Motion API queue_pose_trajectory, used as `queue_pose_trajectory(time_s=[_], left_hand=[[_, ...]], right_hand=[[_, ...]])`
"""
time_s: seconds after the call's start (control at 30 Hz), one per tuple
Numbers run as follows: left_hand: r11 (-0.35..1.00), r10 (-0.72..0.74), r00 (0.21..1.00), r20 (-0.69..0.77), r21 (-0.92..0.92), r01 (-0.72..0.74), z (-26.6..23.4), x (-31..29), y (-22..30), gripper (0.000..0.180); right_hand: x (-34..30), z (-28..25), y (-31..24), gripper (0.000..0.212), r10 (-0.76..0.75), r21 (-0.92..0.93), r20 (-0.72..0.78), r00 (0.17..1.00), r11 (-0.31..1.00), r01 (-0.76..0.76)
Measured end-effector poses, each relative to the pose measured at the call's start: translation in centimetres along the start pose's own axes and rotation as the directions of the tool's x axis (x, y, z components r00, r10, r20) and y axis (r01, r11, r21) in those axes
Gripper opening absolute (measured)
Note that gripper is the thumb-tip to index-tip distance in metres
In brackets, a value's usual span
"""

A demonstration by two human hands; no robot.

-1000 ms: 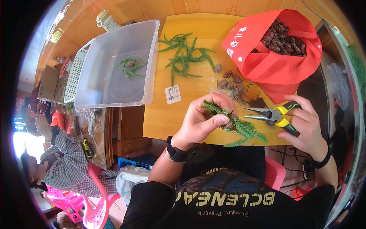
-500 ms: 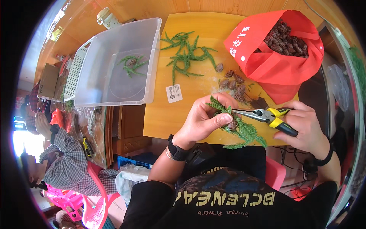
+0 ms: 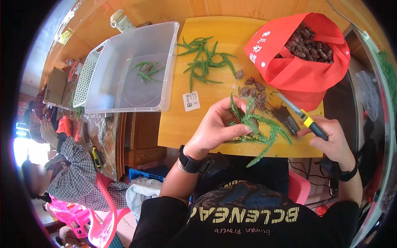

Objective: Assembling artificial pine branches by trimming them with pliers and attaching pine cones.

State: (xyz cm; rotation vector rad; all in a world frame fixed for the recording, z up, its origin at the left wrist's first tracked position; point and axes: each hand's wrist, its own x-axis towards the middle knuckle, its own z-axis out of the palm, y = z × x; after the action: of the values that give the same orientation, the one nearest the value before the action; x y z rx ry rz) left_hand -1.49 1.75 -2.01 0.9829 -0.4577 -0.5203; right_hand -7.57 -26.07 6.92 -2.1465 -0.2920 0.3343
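Observation:
My left hand [image 3: 215,128] pinches a green artificial pine sprig [image 3: 271,134] over the near part of the yellow table [image 3: 182,134]. Among its needles sits a brown pine cone [image 3: 254,122], partly covered by my thumb and the needles. In my right hand [image 3: 334,140] are long-nose pliers [image 3: 308,121] with yellow and black handles. Their jaws point up and left, apart from the sprig. Between the hands and the red bag lie several loose pine cones [image 3: 260,96] and a dark bundle of thin strands [image 3: 284,118].
A red bag [image 3: 285,76] of pine cones stands far right. More green sprigs [image 3: 204,64] lie mid-table beside a white label [image 3: 191,101]. At left, a clear plastic bin [image 3: 175,53] holds one sprig with a cone. Another person [image 3: 74,165] sits farther left.
The pliers have come off the sprig and swung right, jaws now tilted up. In my left hand the sprig has turned, its branches fanning out more.

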Motion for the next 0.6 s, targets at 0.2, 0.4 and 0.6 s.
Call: queue_pose_trajectory(time_s=[0.2,0.4,0.6], left_hand=[[1.0,0.021,0.983,-0.185,-0.017,-0.024,0.5,-0.7,1.4,0.033],[0.946,0.236,0.931,-0.278,0.285,-0.155,-0.9,-2.1,7.6,0.024],[0.721,0.489,0.749,-0.448,0.691,-0.057,-5.2,-2.8,14.2,0.027]], right_hand=[[-3.7,-0.8,3.9,0.019,0.133,-0.217,-0.218,0.967,0.959,-0.181],[-7.1,-0.3,10.1,0.026,0.169,-0.436,-0.374,0.912,0.836,-0.334],[-7.3,1.2,12.8,0.027,0.108,-0.503,-0.376,0.92,0.81,-0.3]])
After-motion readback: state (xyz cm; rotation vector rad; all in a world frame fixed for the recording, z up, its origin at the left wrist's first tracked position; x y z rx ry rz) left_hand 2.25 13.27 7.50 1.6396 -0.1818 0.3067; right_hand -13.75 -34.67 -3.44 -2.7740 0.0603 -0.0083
